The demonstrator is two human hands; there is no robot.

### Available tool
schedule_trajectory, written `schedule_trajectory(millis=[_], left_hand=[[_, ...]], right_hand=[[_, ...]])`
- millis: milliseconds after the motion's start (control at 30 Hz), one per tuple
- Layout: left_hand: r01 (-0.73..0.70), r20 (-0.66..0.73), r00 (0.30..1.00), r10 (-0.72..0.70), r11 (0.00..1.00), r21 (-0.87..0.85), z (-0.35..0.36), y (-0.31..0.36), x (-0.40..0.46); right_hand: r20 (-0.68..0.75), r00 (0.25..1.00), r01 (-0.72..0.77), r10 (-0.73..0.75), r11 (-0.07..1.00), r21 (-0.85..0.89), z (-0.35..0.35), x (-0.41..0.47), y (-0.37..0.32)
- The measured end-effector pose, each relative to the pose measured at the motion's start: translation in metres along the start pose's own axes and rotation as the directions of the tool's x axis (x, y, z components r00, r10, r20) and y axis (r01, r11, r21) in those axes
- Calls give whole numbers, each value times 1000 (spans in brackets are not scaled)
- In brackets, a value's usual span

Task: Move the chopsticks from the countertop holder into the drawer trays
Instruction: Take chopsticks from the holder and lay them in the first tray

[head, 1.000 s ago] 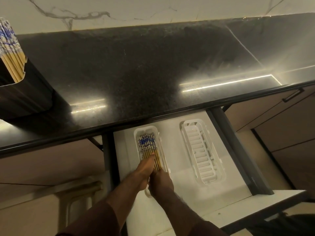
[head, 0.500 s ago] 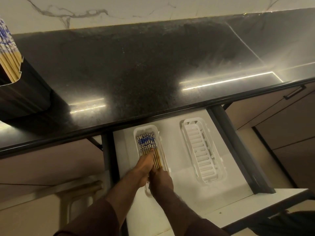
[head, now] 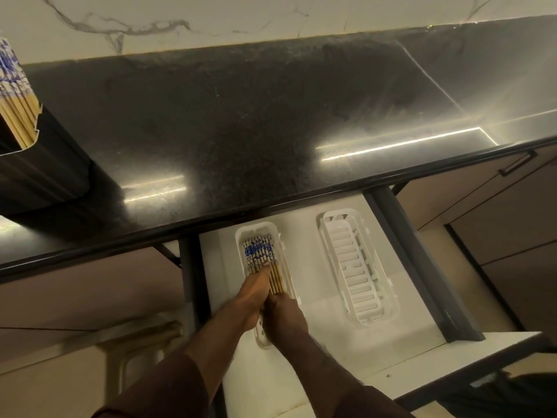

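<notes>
The open white drawer (head: 313, 336) holds two white plastic trays. In the left tray (head: 240, 238) lies a bundle of bamboo chopsticks (head: 260, 251), their blue-patterned tops pointing away from me. My left hand (head: 251, 294) lies along the bundle with straight fingers pressing on it. Just right of it, my right hand (head: 283, 318) covers the near ends of the chopsticks with its fingers curled down over them. The right tray (head: 355, 267) is slotted and holds nothing. At the far left a black holder (head: 45, 167) on the countertop still contains more chopsticks (head: 15, 98).
The black speckled countertop (head: 241, 131) overhangs the back of the drawer and the trays' far ends. Dark drawer rails (head: 422, 267) run along both sides. Cabinet fronts with a black handle (head: 517, 162) stand at the right. A marble wall backs the counter.
Both hands stay on the bundle in the left tray. The left fingers have slid slightly farther up the chopsticks. The view has shifted a little.
</notes>
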State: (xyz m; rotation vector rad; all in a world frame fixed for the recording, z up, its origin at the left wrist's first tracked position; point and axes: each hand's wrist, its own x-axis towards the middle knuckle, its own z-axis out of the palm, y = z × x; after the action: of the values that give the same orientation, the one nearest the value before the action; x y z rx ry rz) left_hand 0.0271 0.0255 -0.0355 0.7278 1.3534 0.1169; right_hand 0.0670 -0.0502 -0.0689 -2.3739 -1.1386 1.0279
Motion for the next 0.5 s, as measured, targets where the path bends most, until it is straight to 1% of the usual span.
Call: schedule_trajectory(millis=[67,167,233,300,433,500], left_hand=[[-20,2,1000,20,1000,2,-1,1,-5],[-43,62,997,43,999,-3,-2,6,-19],[-89,79,993,88,996,10,-5,6,-28],[-137,62,989,134,990,45,-9,9,-38],[-246,11,969,247,959,137,-17,14,-57],[-299,-9,952,305,938,176,-22,18,-67]], right_hand=[[-35,996,81,-83,995,-59,-7,-3,-1],[-48,991,120,-122,991,-52,-27,-4,-6],[-47,985,160,-164,984,-77,-44,-6,-10],[-80,971,217,-224,972,-89,-61,-8,-13],[-158,957,236,-244,970,-65,-93,-17,-22],[-173,956,233,-236,972,-37,-106,-22,-27]])
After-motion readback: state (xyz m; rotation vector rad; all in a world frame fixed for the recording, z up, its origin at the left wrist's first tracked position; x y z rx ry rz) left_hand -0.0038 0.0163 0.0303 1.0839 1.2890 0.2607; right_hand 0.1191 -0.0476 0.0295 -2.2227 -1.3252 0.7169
